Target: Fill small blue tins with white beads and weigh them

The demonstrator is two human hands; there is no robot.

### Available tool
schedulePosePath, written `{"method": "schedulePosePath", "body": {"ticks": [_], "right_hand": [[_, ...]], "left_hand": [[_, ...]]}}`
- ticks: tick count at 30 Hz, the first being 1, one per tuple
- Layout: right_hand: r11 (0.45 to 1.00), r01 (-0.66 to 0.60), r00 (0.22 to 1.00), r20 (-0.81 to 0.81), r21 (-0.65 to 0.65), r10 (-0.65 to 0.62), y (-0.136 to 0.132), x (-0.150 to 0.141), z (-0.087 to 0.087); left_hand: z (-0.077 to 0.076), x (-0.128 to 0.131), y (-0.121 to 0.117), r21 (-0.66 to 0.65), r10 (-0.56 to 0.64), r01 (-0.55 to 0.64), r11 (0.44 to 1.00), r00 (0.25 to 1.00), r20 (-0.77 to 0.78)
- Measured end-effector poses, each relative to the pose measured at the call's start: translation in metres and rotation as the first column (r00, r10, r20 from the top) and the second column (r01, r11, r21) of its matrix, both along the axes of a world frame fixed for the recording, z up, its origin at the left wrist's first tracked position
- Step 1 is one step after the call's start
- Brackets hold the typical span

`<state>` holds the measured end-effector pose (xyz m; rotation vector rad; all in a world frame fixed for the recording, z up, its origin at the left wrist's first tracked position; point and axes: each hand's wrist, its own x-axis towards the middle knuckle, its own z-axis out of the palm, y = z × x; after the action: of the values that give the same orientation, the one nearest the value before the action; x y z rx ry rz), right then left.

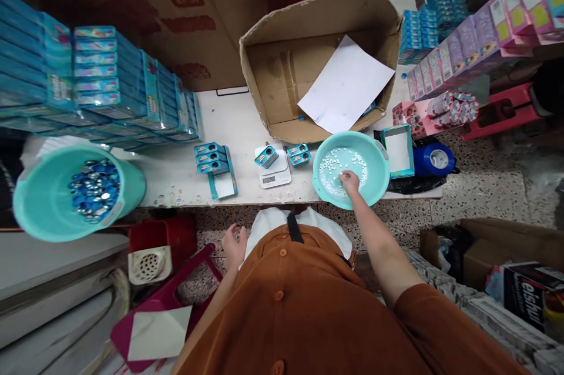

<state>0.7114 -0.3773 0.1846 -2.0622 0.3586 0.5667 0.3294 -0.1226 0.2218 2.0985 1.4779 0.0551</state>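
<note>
My right hand [349, 180] reaches into a turquoise basin [376, 172], its fingers pinched together at the small white tablets [329, 167] scattered over the bottom. How many tablets are between the fingertips is too small to tell. Beside my left thigh, below the table edge, my left hand [234, 244] hangs with fingers loosely curled and apart, holding nothing. On a white digital scale [275, 179] sits one small blue tin [267, 157], set at an angle. Two similar tins [299, 155] stand between scale and basin. Several more tins [211, 157] sit in a blue display box [223, 187] left of the scale.
A turquoise bucket [44, 198] of blue and silver pieces stands at far left, below stacked blue packs [110, 81]. Behind the scale lies an open cardboard box [273, 84] with white paper [348, 84]. An open blue box [398, 151] and blue tape roll [434, 159] are at right.
</note>
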Motion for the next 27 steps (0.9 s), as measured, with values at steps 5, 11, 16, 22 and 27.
{"method": "schedulePosePath", "body": {"ticks": [5, 11, 16, 22, 27], "right_hand": [[0.940, 0.178, 0.975, -0.181, 0.291, -0.129, 0.008, 0.000, 0.015], [0.778, 0.280, 0.934, -0.347, 0.563, -0.085, 0.006, -0.008, 0.045], [0.500, 0.400, 0.895, -0.444, 0.768, -0.034, -0.001, -0.019, 0.069], [0.511, 0.387, 0.857, -0.504, 0.767, 0.108, -0.006, -0.019, 0.077], [0.722, 0.391, 0.837, -0.547, 0.571, -0.021, 0.000, -0.021, 0.069]], "left_hand": [[-0.002, -0.001, 0.005, -0.032, 0.013, -0.013, 0.999, 1.000, 0.004], [-0.009, 0.002, 0.013, -0.042, 0.020, -0.018, 0.999, 0.999, 0.036], [-0.013, 0.007, 0.019, -0.082, 0.016, -0.013, 0.997, 0.999, 0.043], [-0.022, 0.012, 0.024, -0.135, -0.020, 0.022, 0.991, 1.000, 0.015], [-0.025, 0.018, 0.023, -0.141, -0.002, 0.006, 0.990, 1.000, 0.027]]}}
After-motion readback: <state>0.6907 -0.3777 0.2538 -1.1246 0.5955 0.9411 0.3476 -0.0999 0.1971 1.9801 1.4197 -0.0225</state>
